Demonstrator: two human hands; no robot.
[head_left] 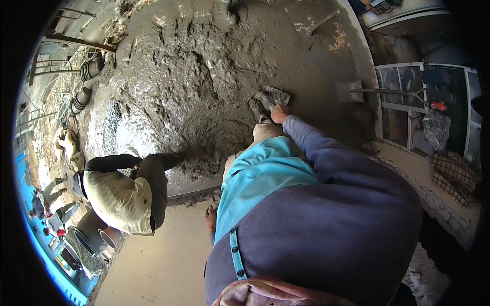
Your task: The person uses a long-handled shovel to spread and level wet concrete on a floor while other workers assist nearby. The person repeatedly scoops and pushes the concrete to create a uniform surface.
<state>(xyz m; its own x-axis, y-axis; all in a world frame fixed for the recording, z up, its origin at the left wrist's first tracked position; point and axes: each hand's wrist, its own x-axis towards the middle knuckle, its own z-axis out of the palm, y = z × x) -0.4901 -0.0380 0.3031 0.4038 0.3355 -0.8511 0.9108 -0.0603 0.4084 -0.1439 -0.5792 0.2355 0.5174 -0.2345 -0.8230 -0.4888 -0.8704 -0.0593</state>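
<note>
Wet grey concrete (199,81) spreads in front of me, lumpy in the middle and smoother toward the right. My right hand (280,113) is closed at the concrete's surface, beside my muddy foot. It grips a trowel (278,96) whose grey blade shows just beyond the fingers; the handle is hidden in the hand. My left hand (210,218) is low at my left side, partly covered by my body. Its fingers look curled beside a small grey thing (217,196) that I cannot make out. My legs are bent, with the knees over the wet surface.
A co-worker (122,188) in a cream shirt bends over the concrete on my left. At right lies a shovel (352,92), near window frames (403,104). Stacked buckets (92,67), large drums (91,230) and other people (51,206) are at far left.
</note>
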